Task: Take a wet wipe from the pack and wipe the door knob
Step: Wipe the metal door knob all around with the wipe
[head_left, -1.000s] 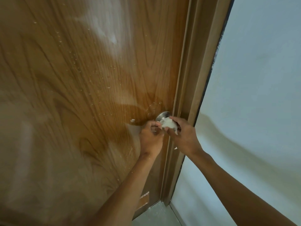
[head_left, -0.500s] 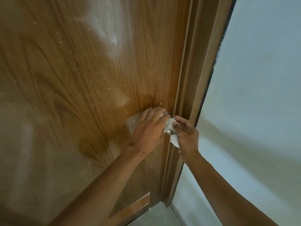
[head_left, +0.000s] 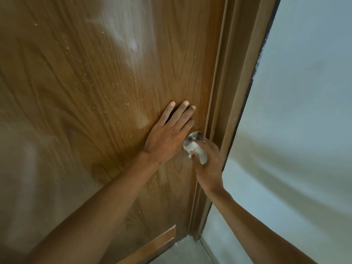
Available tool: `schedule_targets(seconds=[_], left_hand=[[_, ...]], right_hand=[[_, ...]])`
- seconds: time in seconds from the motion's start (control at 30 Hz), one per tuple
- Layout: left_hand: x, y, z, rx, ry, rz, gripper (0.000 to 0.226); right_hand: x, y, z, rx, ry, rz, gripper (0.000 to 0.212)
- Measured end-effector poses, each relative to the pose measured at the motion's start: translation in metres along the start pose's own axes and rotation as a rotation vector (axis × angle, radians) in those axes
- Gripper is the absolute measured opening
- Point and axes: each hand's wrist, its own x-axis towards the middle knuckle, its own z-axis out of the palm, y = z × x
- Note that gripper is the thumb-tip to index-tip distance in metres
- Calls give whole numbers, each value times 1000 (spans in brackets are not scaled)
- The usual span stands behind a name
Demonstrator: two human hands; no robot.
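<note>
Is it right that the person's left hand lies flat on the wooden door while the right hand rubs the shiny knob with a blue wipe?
Not quite: the wet wipe is white, not blue, as the head view shows. The rest holds: the left hand lies flat on the wooden door, and the right hand rubs the shiny knob with it.

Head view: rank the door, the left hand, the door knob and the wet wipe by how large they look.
1. door, fills most of the frame.
2. left hand, flat on the door.
3 and 4. door knob and wet wipe: both small and partly hidden by the right hand, so I won't rank them.
</note>
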Motion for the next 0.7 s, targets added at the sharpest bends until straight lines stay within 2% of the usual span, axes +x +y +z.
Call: schedule_targets(seconds=[0.1,0.13,0.23,0.3,0.4,0.5,0.63,0.7], left_hand=[[-1,0,3,2,23,-3,43],[-1,1,3,-3,33,-3,42],[0,1,3,-8,43,2,41],[0,1,3,-7,48,3,41],[-1,0,4,-13,63,-3,37],[-1,0,6,-8,64,4,37],[0,0,6,3,81,11,35],[0,-1,6,-8,94,12,34]], right_hand=[[-2,14,-11,-133,-236,-211,33],[0,17,-14,-213,-266,-278,32],[10,19,-14,-493,-244,-435,34],[13,13,-6,-509,-207,-393,32],[11,4,7,-341,-76,-184,34],[6,-9,15,-9,36,125,39],[8,-12,20,176,73,466,45],[17,-10,23,383,9,738,56]])
